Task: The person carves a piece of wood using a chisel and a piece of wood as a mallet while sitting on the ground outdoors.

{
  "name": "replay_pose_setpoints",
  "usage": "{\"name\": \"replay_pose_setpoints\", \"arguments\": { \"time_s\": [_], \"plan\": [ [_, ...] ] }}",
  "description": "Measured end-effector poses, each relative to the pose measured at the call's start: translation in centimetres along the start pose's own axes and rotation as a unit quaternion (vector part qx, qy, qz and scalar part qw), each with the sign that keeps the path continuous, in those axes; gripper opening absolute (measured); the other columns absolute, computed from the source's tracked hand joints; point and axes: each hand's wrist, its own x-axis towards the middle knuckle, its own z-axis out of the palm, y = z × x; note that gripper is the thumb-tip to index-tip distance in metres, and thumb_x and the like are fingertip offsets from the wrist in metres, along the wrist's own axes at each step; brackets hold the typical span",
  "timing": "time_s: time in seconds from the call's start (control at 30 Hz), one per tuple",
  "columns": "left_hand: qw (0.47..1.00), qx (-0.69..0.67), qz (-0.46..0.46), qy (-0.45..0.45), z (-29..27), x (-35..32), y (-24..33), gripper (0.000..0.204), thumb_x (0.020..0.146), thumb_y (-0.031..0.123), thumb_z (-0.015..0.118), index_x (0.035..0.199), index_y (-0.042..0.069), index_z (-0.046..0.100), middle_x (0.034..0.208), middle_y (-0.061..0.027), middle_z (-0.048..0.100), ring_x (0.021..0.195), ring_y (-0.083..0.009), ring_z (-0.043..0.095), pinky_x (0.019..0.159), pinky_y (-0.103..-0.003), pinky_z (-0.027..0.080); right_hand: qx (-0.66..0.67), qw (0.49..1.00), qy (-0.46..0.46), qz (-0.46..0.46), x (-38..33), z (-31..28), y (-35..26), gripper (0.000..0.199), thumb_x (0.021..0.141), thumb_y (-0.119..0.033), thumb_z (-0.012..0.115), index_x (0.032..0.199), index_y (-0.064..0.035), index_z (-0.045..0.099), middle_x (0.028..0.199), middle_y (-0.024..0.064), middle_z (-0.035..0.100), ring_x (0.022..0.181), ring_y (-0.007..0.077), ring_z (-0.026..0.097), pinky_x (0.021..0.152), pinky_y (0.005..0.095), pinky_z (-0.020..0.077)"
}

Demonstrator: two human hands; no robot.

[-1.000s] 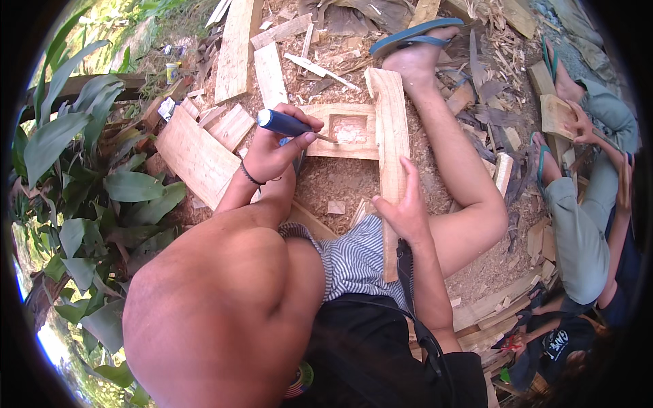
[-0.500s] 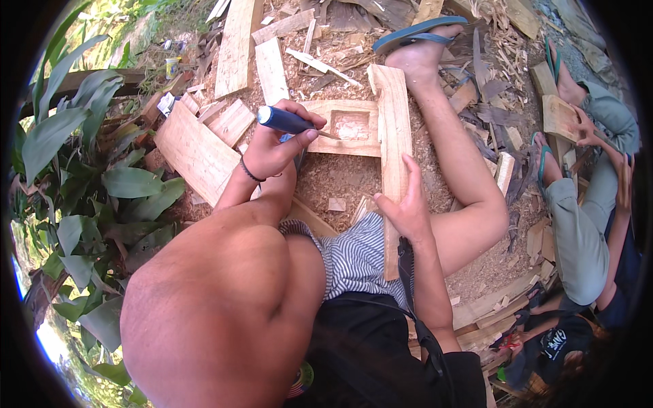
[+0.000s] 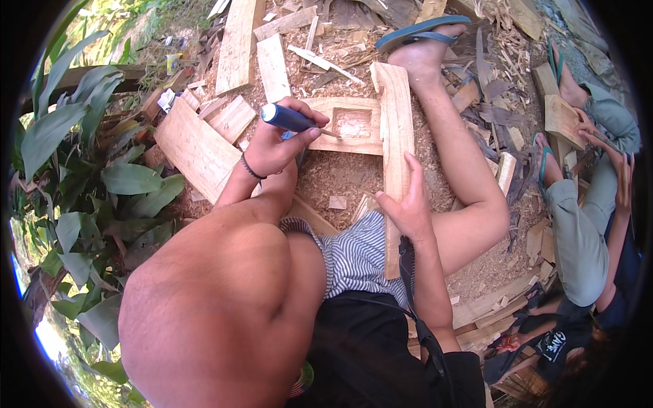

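Note:
My left hand (image 3: 289, 136) is closed round a blue-handled tool (image 3: 287, 118) with a pale rounded butt and a thin metal shaft. I cannot tell whether it is a chisel or a screwdriver. Its tip meets a pale wooden board (image 3: 326, 107) beside the near-left corner of a square recess (image 3: 352, 124). This board butts against a long wooden bar (image 3: 396, 129), which reaches back toward my lap. My right hand (image 3: 410, 206) grips the bar's near part, thumb on the left and fingers along the right; some fingers are hidden under it.
Wide planks (image 3: 197, 153) and smaller offcuts lie left and ahead among wood shavings. Leafy plants (image 3: 58, 143) crowd the left side. My bent leg (image 3: 456, 149) flanks the bar on the right. Other people sit at the far right, one person's hand (image 3: 590, 129) at a wood block (image 3: 563, 121).
The tool's tip stays by the recess, and both hands keep their holds. The whole view has shifted very slightly.

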Motion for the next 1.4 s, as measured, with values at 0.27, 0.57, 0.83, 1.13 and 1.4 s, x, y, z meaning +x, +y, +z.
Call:
{"name": "replay_pose_setpoints", "arguments": {
  "time_s": [0.27, 0.57, 0.83, 1.13, 1.4],
  "plan": [
    [1.0, 0.012, 0.01, -0.001, 0.0, 0.0, 0.1, 0.022, 0.087, 0.004, 0.074, 0.104, 0.003, 0.059, 0.101, -0.0088, 0.07, 0.095, -0.0186, 0.069, 0.083, -0.032, 0.055, -0.012, 1.0, 0.001, -0.01, 0.0, 0.0, 0.1, 0.089, 0.074, -0.017, 0.075, 0.148, 0.0028, 0.03, 0.14, 0.0293, 0.043, 0.133, 0.0401, 0.044, 0.113, 0.0442, 0.0355],
    [0.996, 0.073, 0.046, -0.032, 0.4, 0.7, 0.9, 0.021, 0.086, 0.006, 0.076, 0.102, 0.003, 0.061, 0.099, -0.008, 0.071, 0.091, -0.0182, 0.07, 0.08, -0.032, 0.056, -0.007, 1.0, 0.001, 0.002, 0.0, -0.1, -0.4, 0.087, 0.075, -0.015, 0.074, 0.148, 0.0038, 0.031, 0.141, 0.0298, 0.044, 0.134, 0.0393, 0.045, 0.113, 0.0442, 0.0359],
    [0.98, 0.17, 0.035, -0.097, 1.4, 3.3, 3.0, 0.021, 0.086, 0.007, 0.076, 0.101, 0.004, 0.062, 0.097, -0.0088, 0.072, 0.09, -0.0203, 0.072, 0.08, -0.032, 0.057, 0.022, 0.995, -0.048, -0.088, -1.3, -3.8, -5.3, 0.088, 0.077, -0.013, 0.069, 0.151, 0.0086, 0.028, 0.145, 0.0311, 0.043, 0.138, 0.0377, 0.043, 0.116, 0.0431, 0.0319],
    [0.956, 0.266, 0.005, -0.12, 1.3, 3.8, 2.8, 0.025, 0.086, 0.016, 0.077, 0.102, 0.005, 0.06, 0.088, -0.0132, 0.072, 0.079, -0.0267, 0.072, 0.07, -0.036, 0.056, -0.151, 0.954, -0.042, -0.255, -0.5, -7.3, -12.7, 0.094, 0.069, -0.018, 0.07, 0.153, 0.0001, 0.033, 0.127, 0.0282, 0.052, 0.105, 0.0406, 0.063, 0.086, 0.0446, 0.0543],
    [0.992, 0.121, 0.025, -0.025, 0.9, 2.0, 2.4, 0.023, 0.087, 0.009, 0.076, 0.102, 0.003, 0.061, 0.091, -0.0084, 0.073, 0.085, -0.0204, 0.072, 0.076, -0.033, 0.057, -0.151, 0.934, 0.023, -0.324, -0.5, -8.3, -14.2, 0.097, 0.071, -0.03, 0.07, 0.15, 0.0119, 0.031, 0.137, 0.0334, 0.047, 0.122, 0.0444, 0.053, 0.105, 0.0484, 0.041]
  ]
}}
